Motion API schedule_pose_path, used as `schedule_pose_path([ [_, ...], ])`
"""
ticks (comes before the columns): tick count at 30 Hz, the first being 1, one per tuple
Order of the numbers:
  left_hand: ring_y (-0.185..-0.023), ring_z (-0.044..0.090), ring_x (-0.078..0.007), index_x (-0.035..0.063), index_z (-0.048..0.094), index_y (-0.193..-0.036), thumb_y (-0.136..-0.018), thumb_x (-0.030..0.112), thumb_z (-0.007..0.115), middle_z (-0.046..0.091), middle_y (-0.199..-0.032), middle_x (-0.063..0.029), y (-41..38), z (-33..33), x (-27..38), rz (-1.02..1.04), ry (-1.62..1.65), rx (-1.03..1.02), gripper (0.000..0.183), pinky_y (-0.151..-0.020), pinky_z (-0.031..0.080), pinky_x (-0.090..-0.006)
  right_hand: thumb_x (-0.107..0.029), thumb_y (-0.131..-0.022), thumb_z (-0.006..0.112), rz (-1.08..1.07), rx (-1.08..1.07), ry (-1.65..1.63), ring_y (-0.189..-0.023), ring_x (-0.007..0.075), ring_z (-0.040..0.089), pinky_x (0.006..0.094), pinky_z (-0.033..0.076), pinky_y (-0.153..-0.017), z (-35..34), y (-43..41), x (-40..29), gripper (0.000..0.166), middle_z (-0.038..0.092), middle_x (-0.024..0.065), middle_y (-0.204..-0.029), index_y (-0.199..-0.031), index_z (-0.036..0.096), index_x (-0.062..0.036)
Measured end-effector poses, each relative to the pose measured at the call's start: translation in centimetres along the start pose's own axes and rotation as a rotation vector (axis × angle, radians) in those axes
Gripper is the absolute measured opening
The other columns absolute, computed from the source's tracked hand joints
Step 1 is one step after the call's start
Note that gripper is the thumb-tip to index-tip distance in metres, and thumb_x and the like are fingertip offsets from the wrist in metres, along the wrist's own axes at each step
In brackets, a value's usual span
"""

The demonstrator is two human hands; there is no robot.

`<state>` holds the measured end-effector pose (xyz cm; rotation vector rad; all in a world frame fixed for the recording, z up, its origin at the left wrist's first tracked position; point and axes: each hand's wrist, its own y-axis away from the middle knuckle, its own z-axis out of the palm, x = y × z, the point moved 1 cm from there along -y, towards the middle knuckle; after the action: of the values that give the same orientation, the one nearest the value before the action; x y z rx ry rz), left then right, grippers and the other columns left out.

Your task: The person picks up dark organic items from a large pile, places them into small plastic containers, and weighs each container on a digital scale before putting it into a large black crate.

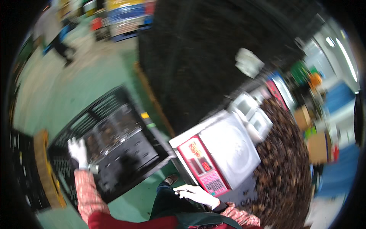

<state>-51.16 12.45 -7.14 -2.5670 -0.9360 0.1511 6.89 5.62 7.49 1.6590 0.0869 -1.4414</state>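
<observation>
My left hand [77,151], in a white glove, reaches into a black plastic crate [154,134] at the left. Its fingers are apart, at the left end of a row of clear plastic packs [110,133] with brown contents. Whether it touches the end pack is blurred. My right hand [197,195], also white-gloved, is in front of a white and red digital scale [234,148]. A small dark piece [178,191] shows between its fingers. Nothing stands on the scale's plate.
A heap of brown pieces [283,154] lies right of the scale. White trays [254,117] sit behind it, near a second scale [278,91]. A large black-covered surface [194,63] spans the back. A person [54,31] is at the far left; a wooden pallet [47,169] edges the crate.
</observation>
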Motion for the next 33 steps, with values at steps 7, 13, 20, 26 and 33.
schedule_pose_path([
  [7,-0.087,0.063,-0.0127,-0.0011,0.066,-0.114,-0.098,0.002,0.053,0.065,-0.107,-0.0082,2.9,-24.7,34.2,0.657,1.351,-0.356,0.021,-0.078,0.051,-0.0247,-0.024,-0.104,0.052,-0.118,0.321,-0.209,-0.103,0.0110,0.062,0.0273,0.048,-0.097,-1.8,8.5,4.6,0.037,0.067,0.0045,-0.116,-0.136,0.056,-0.0060],
  [13,-0.090,0.068,-0.0314,0.0008,0.067,-0.097,-0.097,0.023,0.058,0.068,-0.098,-0.0178,19.4,-31.2,62.3,1.472,1.384,-0.719,0.024,-0.079,0.052,-0.0365,-0.029,-0.103,0.054,-0.101,0.763,-0.414,-0.094,0.0103,0.064,0.0267,0.050,-0.090,0.0,16.0,8.6,0.038,0.069,0.0038,-0.112,-0.132,0.060,-0.0064],
  [20,-0.108,0.064,-0.0399,0.0051,0.066,-0.114,-0.094,0.046,0.052,0.068,-0.110,-0.0247,33.3,-25.4,80.3,1.550,0.610,-0.621,0.048,-0.092,0.049,-0.0478,-0.016,-0.101,0.054,-0.085,1.287,-0.541,-0.093,0.0141,0.067,0.0273,0.052,-0.087,5.1,22.7,14.5,0.028,0.071,0.0082,-0.110,-0.125,0.064,-0.0065],
  [26,-0.112,0.062,-0.0426,0.0035,0.061,-0.123,-0.097,0.042,0.048,0.066,-0.116,-0.0270,33.5,-21.2,84.7,1.660,0.428,-0.571,0.049,-0.098,0.047,-0.0490,-0.022,-0.101,0.052,-0.067,1.513,-0.920,-0.089,0.0104,0.063,0.0243,0.050,-0.080,12.1,24.5,21.6,0.034,0.070,0.0062,-0.106,-0.126,0.062,-0.0018],
  [33,-0.083,0.056,-0.0181,0.0000,0.061,-0.098,-0.100,0.023,0.052,0.062,-0.089,-0.0093,30.9,-19.3,84.9,1.382,1.447,-0.926,0.025,-0.078,0.046,-0.0329,-0.023,-0.101,0.053,0.015,1.535,-0.944,-0.088,0.0096,0.064,0.0232,0.050,-0.079,11.9,25.4,24.7,0.033,0.070,0.0054,-0.102,-0.123,0.063,-0.0014],
])
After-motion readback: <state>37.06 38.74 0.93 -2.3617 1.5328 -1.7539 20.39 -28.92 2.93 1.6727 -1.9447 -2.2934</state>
